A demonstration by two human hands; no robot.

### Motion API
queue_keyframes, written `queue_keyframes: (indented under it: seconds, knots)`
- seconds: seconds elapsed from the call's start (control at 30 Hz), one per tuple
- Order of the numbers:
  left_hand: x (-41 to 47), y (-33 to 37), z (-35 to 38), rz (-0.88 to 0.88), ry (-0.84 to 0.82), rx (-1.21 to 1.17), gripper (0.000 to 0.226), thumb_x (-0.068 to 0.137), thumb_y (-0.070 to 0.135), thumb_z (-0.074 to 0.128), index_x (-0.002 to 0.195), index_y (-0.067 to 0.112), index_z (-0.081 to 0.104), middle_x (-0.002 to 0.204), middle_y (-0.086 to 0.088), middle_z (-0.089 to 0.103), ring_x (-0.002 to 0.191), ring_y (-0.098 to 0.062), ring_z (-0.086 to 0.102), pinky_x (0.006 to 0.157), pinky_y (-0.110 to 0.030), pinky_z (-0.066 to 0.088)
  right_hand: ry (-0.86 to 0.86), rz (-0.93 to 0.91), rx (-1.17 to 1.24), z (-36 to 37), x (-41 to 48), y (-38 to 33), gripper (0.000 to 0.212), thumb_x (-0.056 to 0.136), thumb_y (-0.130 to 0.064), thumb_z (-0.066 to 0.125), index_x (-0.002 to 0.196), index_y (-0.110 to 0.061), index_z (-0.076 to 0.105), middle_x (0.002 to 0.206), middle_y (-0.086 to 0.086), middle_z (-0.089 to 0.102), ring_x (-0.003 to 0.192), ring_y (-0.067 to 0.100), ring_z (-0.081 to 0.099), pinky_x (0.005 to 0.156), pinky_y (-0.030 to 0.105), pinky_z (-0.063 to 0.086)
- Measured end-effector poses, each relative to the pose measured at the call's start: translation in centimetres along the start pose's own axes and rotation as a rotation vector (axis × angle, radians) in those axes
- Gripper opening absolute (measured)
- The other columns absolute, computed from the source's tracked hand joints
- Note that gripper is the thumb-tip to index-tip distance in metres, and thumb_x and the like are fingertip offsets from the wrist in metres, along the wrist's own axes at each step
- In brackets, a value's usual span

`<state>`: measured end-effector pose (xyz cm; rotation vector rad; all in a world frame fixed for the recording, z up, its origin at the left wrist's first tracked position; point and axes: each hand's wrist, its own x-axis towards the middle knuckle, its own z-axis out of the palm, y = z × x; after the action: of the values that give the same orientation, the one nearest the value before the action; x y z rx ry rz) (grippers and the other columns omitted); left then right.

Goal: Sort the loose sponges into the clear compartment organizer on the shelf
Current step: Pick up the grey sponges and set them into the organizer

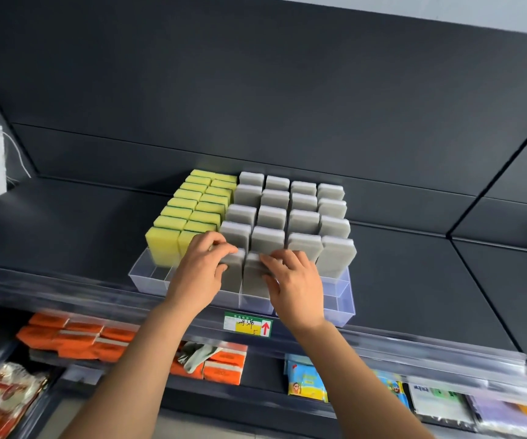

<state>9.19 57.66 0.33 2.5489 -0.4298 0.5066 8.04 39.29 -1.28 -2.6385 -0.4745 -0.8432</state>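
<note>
While both arms reach up to the dark shelf [66, 223], the left hand [200, 274] and the right hand [295, 285] meet at the front row of the clear organizer [339, 307], which sits on the shelf close to its front edge. The left hand curls its fingers over the top of one front grey sponge [235, 275], standing upright in its compartment. Just beside it, the right hand grips the neighbouring grey sponge [254, 282], fingers laid over its top edge and thumb on its front face. The two hands almost touch.

Behind them, the other grey sponges [303, 217] stand upright in four columns running to the back of the organizer. To their left, yellow sponges [192, 201] with green backing fill two columns.

A green and yellow price label [248, 324] with a red arrow hangs on the shelf edge below the organizer. On the lower shelf lie orange packets [75, 337] at the left and blue and yellow packets [306, 381] at the right.
</note>
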Motion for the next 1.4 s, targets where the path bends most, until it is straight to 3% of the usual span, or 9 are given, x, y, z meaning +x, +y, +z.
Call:
queue_keyframes:
  seconds: [0.23, 0.4, 0.77, 0.9, 1.1, 1.27, 1.4]
  knots:
    - [-0.3, 0.8, -0.7, 0.031, -0.009, 0.150, 0.044, 0.074, 0.009, 0.073, 0.116, 0.014, 0.062, 0.113, -0.005, 0.056, 0.107, -0.024, 0.050, 0.089, -0.037, 0.045, -0.051, 0.052, -0.003, -0.8, -0.8, -0.5, 0.046, 0.070, -0.008, 0.076, 0.114, -0.012, 0.063, 0.116, 0.010, 0.063, 0.101, 0.030, 0.059, 0.079, 0.039, 0.053]
    - [0.0, 4.3, -0.2, 0.088, 0.037, 0.207, 0.045, 0.075, 0.013, 0.073, 0.118, 0.009, 0.060, 0.115, -0.008, 0.059, 0.109, -0.026, 0.053, 0.092, -0.038, 0.045, -0.064, 0.123, -0.034, -2.6, -2.2, 1.1, 0.047, 0.074, -0.019, 0.076, 0.118, -0.011, 0.060, 0.123, 0.011, 0.061, 0.110, 0.030, 0.058, 0.086, 0.040, 0.051]
    - [0.4, 19.3, 8.2, 0.404, -0.071, 0.183, 0.052, 0.056, 0.007, 0.084, 0.105, 0.007, 0.066, 0.110, -0.010, 0.064, 0.105, -0.029, 0.060, 0.088, -0.040, 0.051, -0.103, 0.386, -0.251, -11.4, -10.4, 12.1, 0.059, 0.060, -0.022, 0.084, 0.113, -0.010, 0.062, 0.116, 0.012, 0.063, 0.109, 0.034, 0.059, 0.089, 0.043, 0.050]
    - [0.6, 22.8, 11.1, 0.391, -0.133, 0.190, 0.054, 0.053, 0.010, 0.087, 0.103, 0.007, 0.066, 0.108, -0.009, 0.065, 0.103, -0.029, 0.060, 0.082, -0.041, 0.054, -0.139, 0.439, -0.266, -14.2, -12.6, 15.2, 0.060, 0.060, -0.024, 0.085, 0.113, -0.010, 0.061, 0.112, 0.012, 0.064, 0.106, 0.033, 0.059, 0.088, 0.041, 0.050]
    - [0.7, 33.7, 17.0, 0.455, -0.176, 0.171, 0.051, 0.049, 0.012, 0.089, 0.095, 0.009, 0.068, 0.098, -0.006, 0.067, 0.094, -0.026, 0.063, 0.072, -0.036, 0.056, -0.185, 0.542, -0.341, -21.1, -18.2, 24.7, 0.051, 0.066, -0.027, 0.079, 0.110, -0.011, 0.061, 0.109, 0.011, 0.063, 0.108, 0.034, 0.057, 0.091, 0.041, 0.047]
    - [1.1, 40.8, 21.3, 0.457, -0.211, 0.152, 0.043, 0.066, 0.010, 0.079, 0.107, 0.010, 0.065, 0.110, -0.005, 0.065, 0.105, -0.024, 0.059, 0.083, -0.036, 0.051, -0.214, 0.597, -0.363, -25.7, -21.5, 30.9, 0.049, 0.085, -0.032, 0.063, 0.129, -0.015, 0.048, 0.133, 0.010, 0.049, 0.129, 0.031, 0.037, 0.107, 0.039, 0.029]
    - [2.3, 45.3, 24.3, 0.479, -0.242, 0.122, 0.039, 0.080, 0.010, 0.068, 0.118, 0.010, 0.059, 0.121, -0.004, 0.060, 0.115, -0.022, 0.051, 0.093, -0.035, 0.045, -0.225, 0.649, -0.374, -28.7, -23.1, 35.4, 0.052, 0.090, -0.037, 0.056, 0.136, -0.020, 0.039, 0.141, 0.005, 0.040, 0.134, 0.026, 0.029, 0.110, 0.037, 0.023]
